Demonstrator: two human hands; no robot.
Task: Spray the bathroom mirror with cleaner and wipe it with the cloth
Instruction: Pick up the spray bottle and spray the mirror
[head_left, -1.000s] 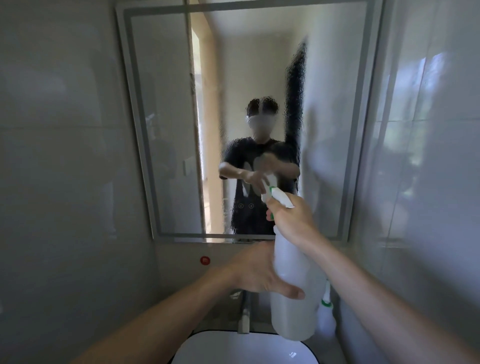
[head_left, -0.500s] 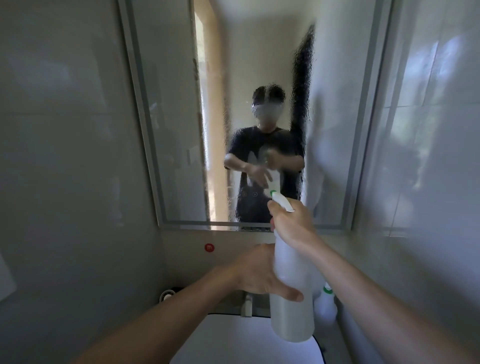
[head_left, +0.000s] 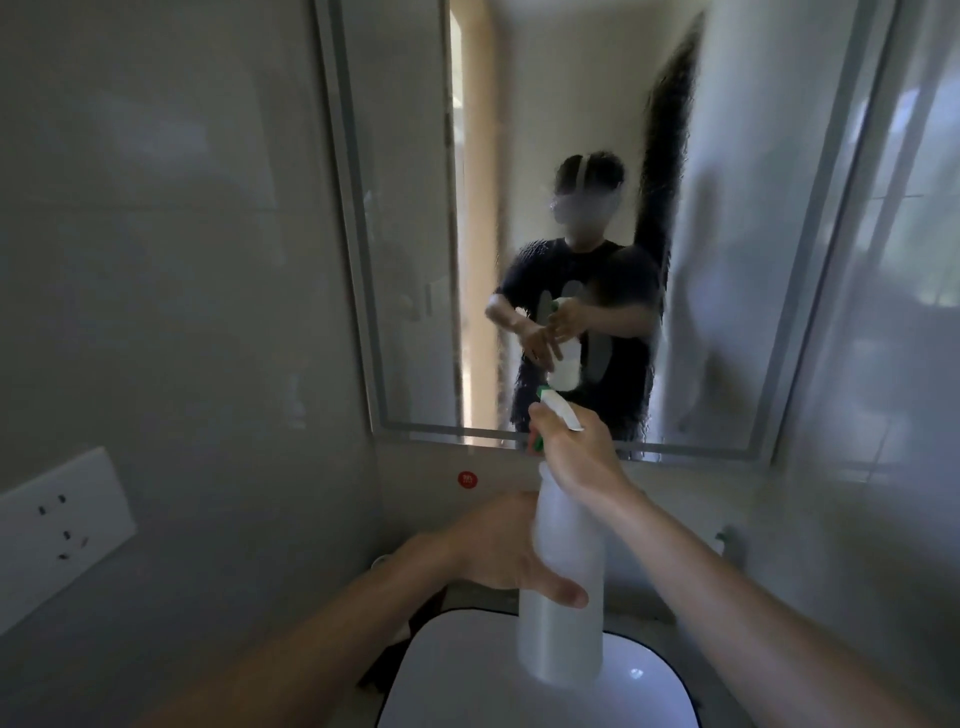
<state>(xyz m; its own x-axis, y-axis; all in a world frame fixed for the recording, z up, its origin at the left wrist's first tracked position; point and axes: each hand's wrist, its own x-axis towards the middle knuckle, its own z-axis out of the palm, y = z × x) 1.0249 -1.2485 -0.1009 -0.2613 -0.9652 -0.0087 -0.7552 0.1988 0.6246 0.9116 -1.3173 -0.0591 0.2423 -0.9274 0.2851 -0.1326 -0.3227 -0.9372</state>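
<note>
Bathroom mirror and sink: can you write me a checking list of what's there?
Surface: white sink basin with dark rim, at the bottom.
Job's things: grey-framed rectangular wall mirror, middle speckled with droplets; translucent white plastic spray bottle, green-and-white trigger, pointed at it; cloth not seen.
Clutter: nothing seen.
Hands: right hand grips the trigger head; left hand holds the bottle's body.
Cables: nothing seen.
Surroundings: grey tiled walls; white wall socket at left; small round red sticker under the mirror.

TEXT: none legible | red round sticker (head_left: 468, 479) on wall (head_left: 415, 483) under mirror (head_left: 405, 208), 9 o'clock from spray bottle (head_left: 563, 649) neck: white mark, too small to read | shirt reflection (head_left: 623, 374): white shapes, blurred, unreadable
</note>
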